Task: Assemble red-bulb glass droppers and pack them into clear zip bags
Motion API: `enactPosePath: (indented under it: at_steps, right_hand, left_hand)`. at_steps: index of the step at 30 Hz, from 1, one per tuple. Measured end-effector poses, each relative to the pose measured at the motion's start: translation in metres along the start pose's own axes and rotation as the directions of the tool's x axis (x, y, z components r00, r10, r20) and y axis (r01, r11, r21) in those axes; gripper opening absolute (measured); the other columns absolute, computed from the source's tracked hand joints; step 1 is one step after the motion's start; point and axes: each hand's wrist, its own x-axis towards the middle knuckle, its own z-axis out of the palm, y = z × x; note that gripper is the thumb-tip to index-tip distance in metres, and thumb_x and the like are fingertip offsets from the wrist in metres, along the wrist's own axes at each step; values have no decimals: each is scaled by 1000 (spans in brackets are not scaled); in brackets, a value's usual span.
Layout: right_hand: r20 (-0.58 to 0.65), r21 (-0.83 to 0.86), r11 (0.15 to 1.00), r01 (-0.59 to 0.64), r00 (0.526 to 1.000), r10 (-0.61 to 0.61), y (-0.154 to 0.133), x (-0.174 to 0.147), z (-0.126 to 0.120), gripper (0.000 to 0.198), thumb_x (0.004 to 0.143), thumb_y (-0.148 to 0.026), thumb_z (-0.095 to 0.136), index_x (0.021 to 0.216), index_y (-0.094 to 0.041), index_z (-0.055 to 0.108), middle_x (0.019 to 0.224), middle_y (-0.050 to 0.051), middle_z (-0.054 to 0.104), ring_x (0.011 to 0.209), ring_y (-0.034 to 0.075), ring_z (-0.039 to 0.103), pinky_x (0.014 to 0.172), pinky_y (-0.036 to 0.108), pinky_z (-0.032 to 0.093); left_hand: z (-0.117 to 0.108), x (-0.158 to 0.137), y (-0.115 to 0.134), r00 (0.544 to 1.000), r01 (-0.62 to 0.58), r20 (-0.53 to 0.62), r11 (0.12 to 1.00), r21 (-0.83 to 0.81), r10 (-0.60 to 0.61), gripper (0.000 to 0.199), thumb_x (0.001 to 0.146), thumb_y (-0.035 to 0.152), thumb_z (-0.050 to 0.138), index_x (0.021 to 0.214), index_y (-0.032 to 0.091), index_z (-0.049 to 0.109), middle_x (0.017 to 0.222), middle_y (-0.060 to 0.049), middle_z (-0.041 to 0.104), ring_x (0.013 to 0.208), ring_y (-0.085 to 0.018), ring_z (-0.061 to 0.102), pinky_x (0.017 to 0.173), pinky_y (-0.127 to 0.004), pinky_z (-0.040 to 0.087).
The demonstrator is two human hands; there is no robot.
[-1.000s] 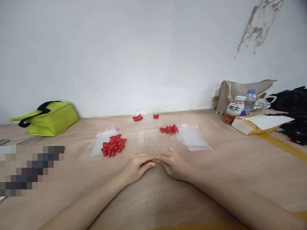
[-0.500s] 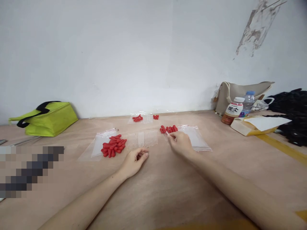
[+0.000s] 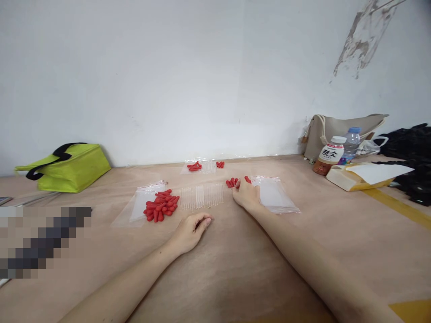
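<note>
The left forearm [image 3: 134, 272] and the right forearm [image 3: 303, 255] are bare — so are the left hand [image 3: 189, 229] and the right hand [image 3: 247, 196]. Near the left wrist [image 3: 171, 249] one small dark spot [image 3: 160, 252] is visible.

Right hand [image 3: 247, 194] by red bulbs [image 3: 231, 183], clear tubes [image 3: 201, 197]

Background: pale wall [image 3: 168, 80] behind a tan work surface [image 3: 215, 278].
Wall is off-white with a faint vertical seam near mid-view; a damaged patch [image 3: 360, 45] at upper right shows grey-brown. Surface runs up to the wall's foot. A yellow strip [image 3: 397, 207] crosses it diagonally at right. Light is soft, dimmer at the upper right corner.
</note>
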Motion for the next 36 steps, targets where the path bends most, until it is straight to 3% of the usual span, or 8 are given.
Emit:
enactPosePath:
  at_steps: [6, 12, 17, 22, 24, 27, 31, 36]
  right_hand:
    - [-3, -50, 998, 50, 999, -50, -5, -4, -2, 22, 81, -32, 41, 92, -18, 55, 83, 6, 65, 84, 22, 57, 77, 36, 27]
    - [51, -84, 988, 127, 991, -123, -23, -4, 2, 27, 80, -33, 40, 77, -18, 63, 79, 8, 66, 84, 22, 58, 80, 38, 25]
    - [109, -101, 991, 86, 991, -74, -38, 3, 9, 27, 75, -33, 46, 81, -14, 65, 83, 14, 65, 82, 26, 59, 77, 41, 27]
    - [147, -102, 994, 40, 989, -24, -43, 6, 8, 26, 72, -28, 48, 86, -13, 64, 88, 16, 65, 82, 27, 59, 77, 41, 27]
    - [164, -100, 994, 33, 986, -17, -43, 7, 6, 26, 71, -28, 49, 87, -14, 64, 89, 15, 65, 84, 26, 59, 76, 40, 27]
    - [197, -99, 995, 20, 980, -1, -43, 9, 3, 24, 70, -26, 50, 86, -15, 64, 89, 14, 65, 85, 26, 58, 76, 40, 28]
    - [246, -100, 995, 1, 969, 23, -45, 13, 2, 22, 66, -23, 55, 85, -16, 64, 85, 13, 65, 84, 26, 59, 75, 40, 29]
    - [210, -82, 996, 17, 978, 0, -41, 9, 0, 20, 68, -25, 54, 83, -16, 64, 88, 12, 65, 85, 26, 58, 74, 38, 30]
  left_hand:
    - [1, -1, 1, 1000, -20, -16, 999, 36, 21, 20, 80, 30, 51, 92, 18, 62, 71, -1, 56, 60, -12, 50, 55, -22, 40]
    - [-2, -1, 6, 997, -80, 11, 995, 57, 80, 15, 80, 26, 50, 85, 18, 62, 72, -1, 54, 63, -12, 49, 56, -22, 39]
    - [1, -2, 9, 997, -73, 6, 997, 36, 73, 15, 80, 25, 50, 85, 18, 62, 72, -1, 55, 62, -12, 50, 56, -22, 41]
    - [-29, 14, -2, 971, -32, -224, 976, 215, 81, 17, 80, 29, 49, 79, 19, 63, 83, -4, 58, 75, -16, 54, 66, -25, 43]
    - [-57, 27, -17, 939, 125, -345, 927, 354, 5, 19, 79, 31, 49, 78, 18, 63, 86, -5, 59, 84, -19, 54, 75, -28, 43]
    - [-101, 49, -47, 892, 418, -380, 764, 492, -243, 19, 74, 32, 52, 82, 20, 65, 96, -6, 60, 96, -24, 52, 81, -31, 40]
    - [-132, 75, -80, 881, 473, -258, 728, 495, -397, 18, 64, 35, 61, 73, 19, 66, 84, -4, 67, 82, -23, 58, 70, -27, 42]
    - [-129, 92, -94, 856, 496, -135, 718, 487, -499, 18, 54, 36, 66, 56, 19, 62, 60, 1, 65, 63, -17, 59, 59, -22, 40]
